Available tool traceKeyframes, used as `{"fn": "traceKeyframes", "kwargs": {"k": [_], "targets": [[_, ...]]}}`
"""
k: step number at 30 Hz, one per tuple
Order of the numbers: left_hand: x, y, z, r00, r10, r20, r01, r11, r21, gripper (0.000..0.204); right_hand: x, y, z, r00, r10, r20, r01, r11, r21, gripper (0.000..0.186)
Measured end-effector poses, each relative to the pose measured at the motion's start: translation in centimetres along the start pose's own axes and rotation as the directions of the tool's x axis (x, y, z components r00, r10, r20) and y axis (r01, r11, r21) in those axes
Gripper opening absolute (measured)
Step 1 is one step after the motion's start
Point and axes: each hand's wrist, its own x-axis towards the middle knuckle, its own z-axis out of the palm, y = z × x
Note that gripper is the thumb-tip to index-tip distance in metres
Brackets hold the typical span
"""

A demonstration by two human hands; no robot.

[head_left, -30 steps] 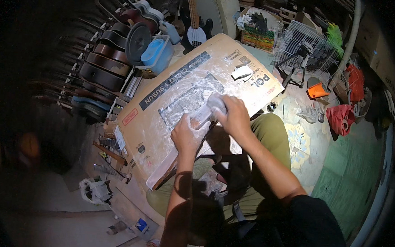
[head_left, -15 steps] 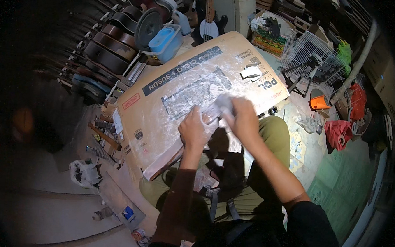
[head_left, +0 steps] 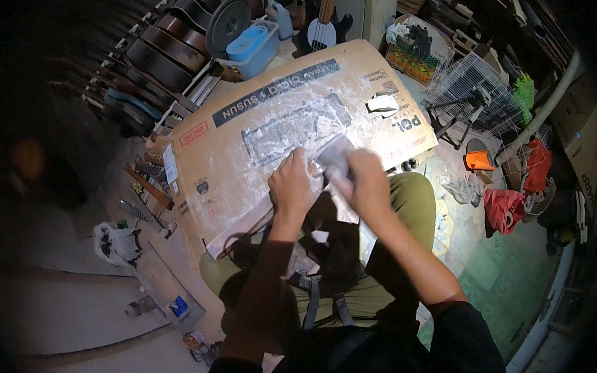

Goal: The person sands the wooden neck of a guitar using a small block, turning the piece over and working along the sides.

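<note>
A flat cardboard box [head_left: 227, 175] lies across in front of my knees, its top smeared with white dust. Over its near edge my hands meet. My left hand [head_left: 292, 186] is closed around a small piece that its fingers mostly hide. My right hand [head_left: 367, 184] is closed on a grey sheet [head_left: 336, 148], perhaps sandpaper, pressed against what the left hand holds; motion blurs it. Farther off on the cardboard rests a small white piece with a dark part [head_left: 383, 105].
Guitar bodies [head_left: 159, 65] stand in a row at the far left, beside a blue tub [head_left: 252, 50]. A white-faced instrument [head_left: 321, 34] leans behind the cardboard. At right are a wire rack [head_left: 465, 84], an orange object [head_left: 480, 160] and a red bag [head_left: 503, 209]. A long board [head_left: 162, 284] lies at lower left.
My right hand and the grey sheet have shifted slightly against the left hand, with the sheet's angle changed. The whole view has tilted a little. Both hands stay closed.
</note>
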Motion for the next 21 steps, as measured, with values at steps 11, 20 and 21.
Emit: {"fn": "traceKeyframes", "kwargs": {"k": [11,20,21], "targets": [[-0.1,0.2,-0.1,0.999,-0.045,0.001,0.046,0.999,-0.021,0.017,3.3,1.5,0.8,0.974,0.211,-0.075,-0.193,0.960,0.202,0.034],[-0.8,0.6,0.4,0.998,0.001,-0.057,-0.003,1.000,-0.029,0.012,1.4,0.0,0.5,0.995,0.102,-0.024,-0.098,0.989,0.112,0.032],[-0.7,0.5,0.2,0.998,0.004,-0.063,-0.005,1.000,-0.013,0.010,-0.1,-1.1,0.4,0.998,0.055,-0.008,-0.055,0.996,0.068,0.033]]}}
